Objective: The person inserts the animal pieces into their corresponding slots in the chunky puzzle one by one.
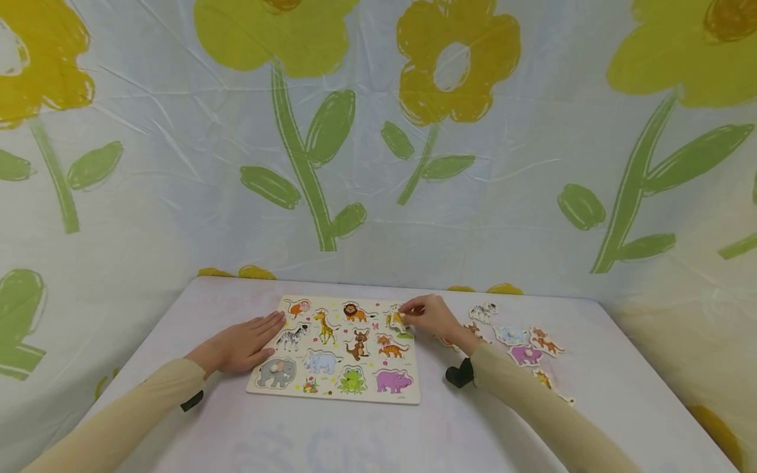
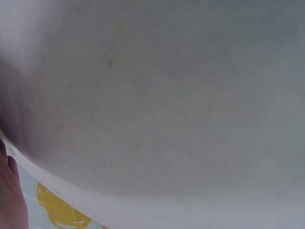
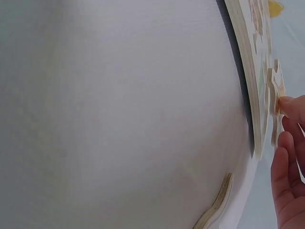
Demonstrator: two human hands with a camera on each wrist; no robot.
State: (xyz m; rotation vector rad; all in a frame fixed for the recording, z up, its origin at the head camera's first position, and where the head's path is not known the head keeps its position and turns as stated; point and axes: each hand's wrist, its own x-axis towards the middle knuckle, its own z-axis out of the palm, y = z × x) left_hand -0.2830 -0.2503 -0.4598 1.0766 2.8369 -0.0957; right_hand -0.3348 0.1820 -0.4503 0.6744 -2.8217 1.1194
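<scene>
A wooden animal puzzle board lies flat on the table, showing a zebra, giraffe, lion, frog and other animals. On its left edge my left hand rests with fingers extended. At the upper right corner my right hand pinches a small wooden puzzle piece with yellowish markings; its animal is partly covered by the fingers. In the right wrist view, thumb and fingers hold this piece on edge, close over the board. An elephant piece with a knob sits at the board's lower left.
Several loose puzzle pieces lie right of the board, among them a zebra, a purple hippo and a tiger. Others lie partly behind the right forearm. A flower-printed cloth hangs behind the table.
</scene>
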